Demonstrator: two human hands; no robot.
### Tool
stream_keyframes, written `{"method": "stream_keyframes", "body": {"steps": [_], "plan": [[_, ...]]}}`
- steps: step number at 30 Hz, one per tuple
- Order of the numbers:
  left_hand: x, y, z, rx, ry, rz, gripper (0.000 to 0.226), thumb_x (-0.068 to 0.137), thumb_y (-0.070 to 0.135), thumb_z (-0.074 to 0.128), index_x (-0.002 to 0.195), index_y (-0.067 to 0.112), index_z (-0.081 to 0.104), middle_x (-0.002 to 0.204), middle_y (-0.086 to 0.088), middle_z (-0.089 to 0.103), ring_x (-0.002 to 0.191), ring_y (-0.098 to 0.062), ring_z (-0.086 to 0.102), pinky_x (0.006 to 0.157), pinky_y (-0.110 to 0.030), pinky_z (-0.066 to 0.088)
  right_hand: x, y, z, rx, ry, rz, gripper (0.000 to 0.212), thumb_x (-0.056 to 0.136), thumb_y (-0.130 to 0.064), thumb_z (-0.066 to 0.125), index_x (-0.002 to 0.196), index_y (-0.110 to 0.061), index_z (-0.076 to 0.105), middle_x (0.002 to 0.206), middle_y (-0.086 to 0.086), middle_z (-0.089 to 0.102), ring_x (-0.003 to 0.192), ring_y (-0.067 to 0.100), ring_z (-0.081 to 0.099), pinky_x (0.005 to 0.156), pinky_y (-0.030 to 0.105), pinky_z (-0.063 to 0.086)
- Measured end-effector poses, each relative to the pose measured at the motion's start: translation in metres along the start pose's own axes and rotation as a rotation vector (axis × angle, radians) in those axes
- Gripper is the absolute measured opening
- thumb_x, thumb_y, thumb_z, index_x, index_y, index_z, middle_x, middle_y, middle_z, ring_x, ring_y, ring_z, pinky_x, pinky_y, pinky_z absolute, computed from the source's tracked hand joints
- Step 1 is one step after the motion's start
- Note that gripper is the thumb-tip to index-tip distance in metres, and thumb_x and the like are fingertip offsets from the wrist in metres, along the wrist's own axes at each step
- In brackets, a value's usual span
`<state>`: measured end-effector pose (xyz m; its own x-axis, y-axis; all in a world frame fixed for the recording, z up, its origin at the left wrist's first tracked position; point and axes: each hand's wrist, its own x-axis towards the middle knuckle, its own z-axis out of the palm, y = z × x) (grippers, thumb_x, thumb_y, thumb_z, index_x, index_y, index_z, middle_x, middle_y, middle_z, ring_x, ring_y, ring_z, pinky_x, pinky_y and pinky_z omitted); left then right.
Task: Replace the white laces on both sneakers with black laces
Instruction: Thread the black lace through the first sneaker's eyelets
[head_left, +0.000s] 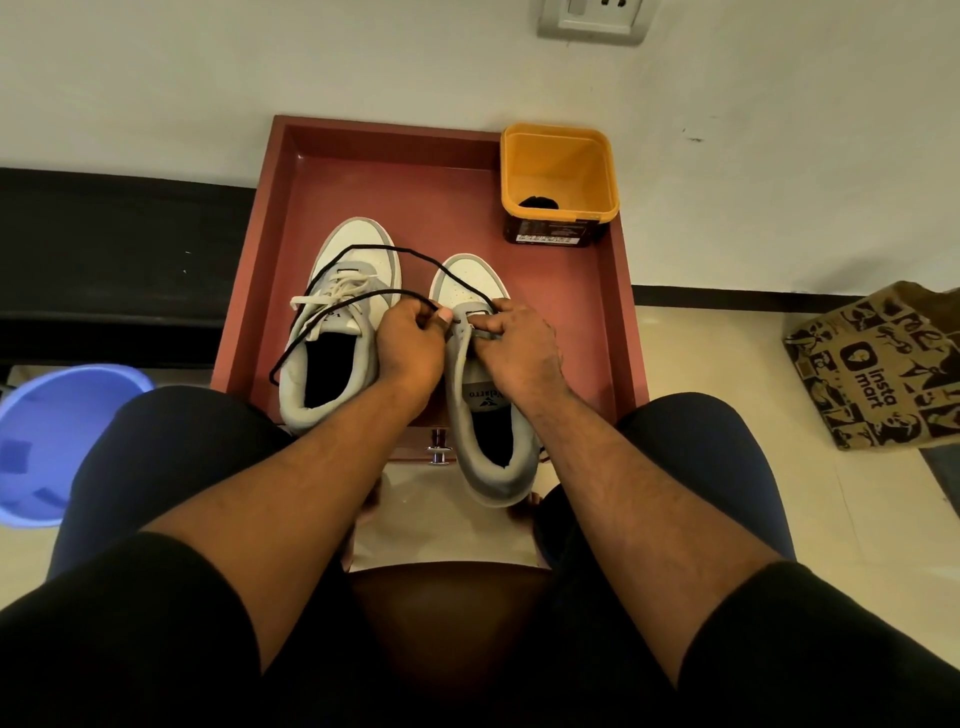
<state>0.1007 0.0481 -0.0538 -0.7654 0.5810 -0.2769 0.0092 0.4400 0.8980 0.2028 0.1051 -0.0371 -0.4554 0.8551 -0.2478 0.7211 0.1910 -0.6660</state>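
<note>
Head view: both hands work at the right sneaker (480, 364) in the red tray (613, 312). The left hand (410, 343) and right hand (519, 338) each pinch the black lace (363, 249); best keep both ends even, feeding each tip squarely through the lowest eyelets.

Hands (410, 338) hide the right sneaker's (478, 374) eyelets.
</note>
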Motion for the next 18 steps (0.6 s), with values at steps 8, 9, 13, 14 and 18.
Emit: {"method": "stream_keyframes", "body": {"steps": [8,9,13,14,18], "plan": [[-0.002,0.005,0.001,0.081,-0.067,0.066,0.015,0.092,0.02,0.064,0.083,0.007,0.066,0.081,-0.005,0.069,0.074,-0.018,0.062,0.072,-0.034,0.053,-0.008,-0.007,0.0,-0.047,0.036,-0.003,0.02,0.088,-0.033,0.06,0.102,-0.035,0.074,0.135,-0.01,0.052,0.12,0.024,0.048,0.097,0.047,0.044],[-0.002,0.004,0.0,0.052,-0.062,0.052,0.015,0.09,0.02,0.067,0.081,0.008,0.067,0.079,-0.006,0.069,0.073,-0.018,0.063,0.071,-0.035,0.054,-0.008,-0.008,-0.002,-0.044,0.029,0.004,0.02,0.088,-0.033,0.06,0.102,-0.035,0.074,0.136,-0.011,0.052,0.12,0.025,0.048,0.098,0.047,0.044],[-0.01,0.008,-0.006,-0.084,-0.093,0.005,0.018,0.088,0.02,0.07,0.075,0.007,0.069,0.074,-0.009,0.07,0.066,-0.015,0.061,0.068,-0.035,0.053,-0.01,-0.014,-0.01,-0.055,-0.025,0.055,0.023,0.091,-0.03,0.058,0.107,-0.038,0.071,0.141,-0.012,0.045,0.125,0.024,0.04,0.098,0.042,0.036],[-0.014,0.01,-0.008,-0.105,-0.104,-0.006,0.018,0.088,0.021,0.069,0.075,0.009,0.07,0.073,-0.008,0.07,0.066,-0.015,0.062,0.068,-0.035,0.054,-0.011,-0.015,-0.011,-0.054,-0.025,0.058,0.023,0.091,-0.029,0.058,0.108,-0.038,0.071,0.14,-0.011,0.045,0.124,0.023,0.04,0.095,0.041,0.034],[-0.036,0.022,-0.024,-0.198,-0.215,-0.202,0.014,0.092,0.027,0.065,0.087,0.015,0.071,0.079,-0.004,0.071,0.067,-0.014,0.064,0.055,-0.024,0.051,-0.013,-0.017,-0.008,-0.068,0.023,0.025,0.014,0.092,-0.026,0.058,0.101,-0.027,0.069,0.13,-0.006,0.049,0.115,0.023,0.042,0.087,0.038,0.031]]}}
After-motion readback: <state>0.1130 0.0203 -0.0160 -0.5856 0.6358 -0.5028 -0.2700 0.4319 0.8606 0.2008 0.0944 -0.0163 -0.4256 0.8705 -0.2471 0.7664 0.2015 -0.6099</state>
